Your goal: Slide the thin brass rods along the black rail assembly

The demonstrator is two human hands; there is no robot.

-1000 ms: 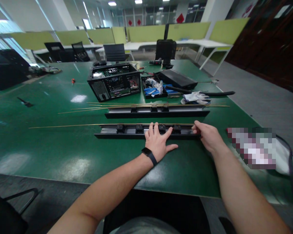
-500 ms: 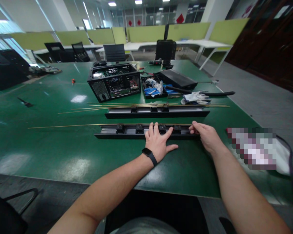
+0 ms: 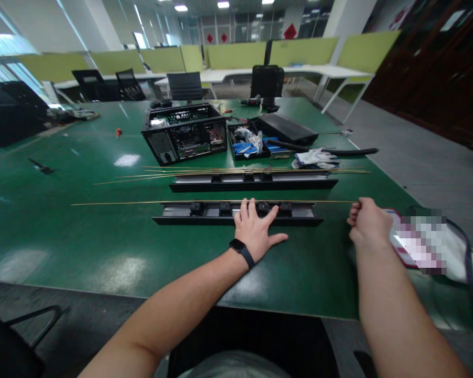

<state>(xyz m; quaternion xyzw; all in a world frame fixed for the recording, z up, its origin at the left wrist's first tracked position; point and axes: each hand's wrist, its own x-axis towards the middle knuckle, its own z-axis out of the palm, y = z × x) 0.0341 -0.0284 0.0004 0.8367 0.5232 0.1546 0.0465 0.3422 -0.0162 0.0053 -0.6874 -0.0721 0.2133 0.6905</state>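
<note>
My left hand point(image 3: 254, 228) lies with fingers spread across the nearer black channel rail point(image 3: 197, 221), which has several small black blocks point(image 3: 225, 209) inside it. A long thin brass-coloured rod point(image 3: 114, 203) runs lengthwise along the far side of this rail and sticks out at both ends. At its right end, beyond the rail, my right hand point(image 3: 368, 220) is closed on the rod in a pinch. Behind stands a second black rail point(image 3: 252, 185) with several similar thin rods point(image 3: 161, 173) lying over it.
Behind the rails are an open computer case point(image 3: 185, 134), a tray of blue and white gloves point(image 3: 248, 143), a flat black box point(image 3: 286, 128) and a white glove point(image 3: 315, 157). A partly blurred package point(image 3: 421, 241) lies right of my right hand. A black tool point(image 3: 41, 166) is at left.
My right hand has moved right, away from the rail's end, drawing the rod with it. The rod's left tip has shifted right too. My left hand stays in place.
</note>
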